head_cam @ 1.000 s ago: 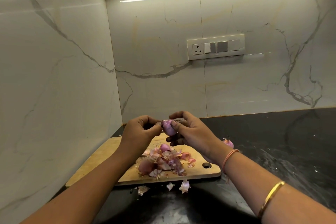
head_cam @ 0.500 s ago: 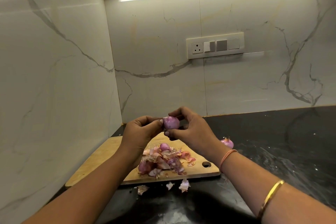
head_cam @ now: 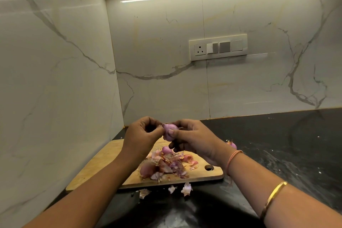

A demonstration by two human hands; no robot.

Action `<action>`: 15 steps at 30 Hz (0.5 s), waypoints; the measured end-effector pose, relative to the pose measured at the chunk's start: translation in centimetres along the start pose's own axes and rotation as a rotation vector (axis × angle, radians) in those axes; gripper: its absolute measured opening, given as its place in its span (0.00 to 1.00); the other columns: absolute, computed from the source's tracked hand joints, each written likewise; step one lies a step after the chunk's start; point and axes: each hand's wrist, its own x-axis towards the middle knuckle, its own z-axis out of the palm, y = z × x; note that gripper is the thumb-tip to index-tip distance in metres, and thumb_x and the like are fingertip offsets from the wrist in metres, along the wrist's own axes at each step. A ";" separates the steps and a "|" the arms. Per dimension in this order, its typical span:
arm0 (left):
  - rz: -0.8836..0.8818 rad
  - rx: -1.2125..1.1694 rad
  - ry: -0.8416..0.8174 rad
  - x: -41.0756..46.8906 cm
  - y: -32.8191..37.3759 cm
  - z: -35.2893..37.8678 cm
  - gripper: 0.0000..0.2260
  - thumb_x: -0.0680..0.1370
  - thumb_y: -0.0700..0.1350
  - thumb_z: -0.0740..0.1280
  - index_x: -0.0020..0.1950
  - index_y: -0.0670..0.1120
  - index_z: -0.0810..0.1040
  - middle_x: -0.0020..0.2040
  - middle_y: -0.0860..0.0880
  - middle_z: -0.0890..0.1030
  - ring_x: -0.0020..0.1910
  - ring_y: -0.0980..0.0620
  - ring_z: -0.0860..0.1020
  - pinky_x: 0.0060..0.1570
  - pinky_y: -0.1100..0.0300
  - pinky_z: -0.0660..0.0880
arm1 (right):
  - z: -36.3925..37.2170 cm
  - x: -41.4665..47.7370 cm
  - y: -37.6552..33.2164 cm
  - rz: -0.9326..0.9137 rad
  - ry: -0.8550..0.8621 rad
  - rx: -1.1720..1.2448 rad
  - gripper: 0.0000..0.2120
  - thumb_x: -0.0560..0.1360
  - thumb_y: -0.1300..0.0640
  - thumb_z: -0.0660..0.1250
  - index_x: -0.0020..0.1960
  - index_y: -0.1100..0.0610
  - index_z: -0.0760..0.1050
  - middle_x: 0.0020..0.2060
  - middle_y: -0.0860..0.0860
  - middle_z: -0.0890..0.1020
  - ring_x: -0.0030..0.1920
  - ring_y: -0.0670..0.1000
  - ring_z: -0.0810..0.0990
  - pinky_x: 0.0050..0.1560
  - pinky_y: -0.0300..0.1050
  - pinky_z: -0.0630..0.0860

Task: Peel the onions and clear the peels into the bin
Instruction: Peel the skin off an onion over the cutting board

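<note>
A small purple onion (head_cam: 168, 131) is held in the air above the wooden cutting board (head_cam: 103, 164). My right hand (head_cam: 192, 139) grips it with thumb and fingers. My left hand (head_cam: 143, 135) pinches its left end, where a bit of skin sticks out. On the board below lies a heap of pink and purple peels (head_cam: 166, 166) mixed with a few small onions (head_cam: 166, 150). Another small onion (head_cam: 231, 145) sits on the black counter behind my right wrist. No bin is in view.
A few loose peel scraps (head_cam: 186, 189) lie on the black counter (head_cam: 286, 150) just in front of the board. Marble walls close the corner at left and behind, with a switch panel (head_cam: 218, 47) on the back wall.
Both hands have turned the onion between them and shifted slightly; the onion now shows more of its smooth purple side. The peels on the board have not moved.
</note>
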 end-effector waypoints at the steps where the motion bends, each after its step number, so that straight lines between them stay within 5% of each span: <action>1: -0.002 -0.018 -0.006 0.0 0.0 0.0 0.06 0.73 0.39 0.68 0.39 0.48 0.78 0.37 0.47 0.81 0.37 0.52 0.79 0.36 0.68 0.77 | 0.0 0.0 0.0 0.016 -0.005 0.035 0.12 0.77 0.62 0.65 0.60 0.64 0.72 0.47 0.60 0.78 0.36 0.50 0.80 0.37 0.40 0.79; 11: -0.184 -0.359 -0.085 -0.1 0.0 0.2 0.03 0.74 0.40 0.67 0.45 0.45 0.80 0.44 0.44 0.83 0.44 0.51 0.83 0.43 0.65 0.79 | -0.3 0.3 0.3 -0.009 0.089 0.036 0.11 0.75 0.64 0.66 0.58 0.61 0.75 0.48 0.58 0.79 0.40 0.52 0.79 0.44 0.43 0.80; 15: -0.187 -0.406 -0.099 -0.2 0.1 0.3 0.13 0.64 0.47 0.70 0.47 0.45 0.81 0.45 0.45 0.84 0.47 0.49 0.82 0.47 0.59 0.78 | -0.2 0.2 0.5 -0.075 0.117 -0.076 0.17 0.72 0.67 0.70 0.60 0.59 0.75 0.54 0.59 0.79 0.44 0.53 0.81 0.45 0.41 0.80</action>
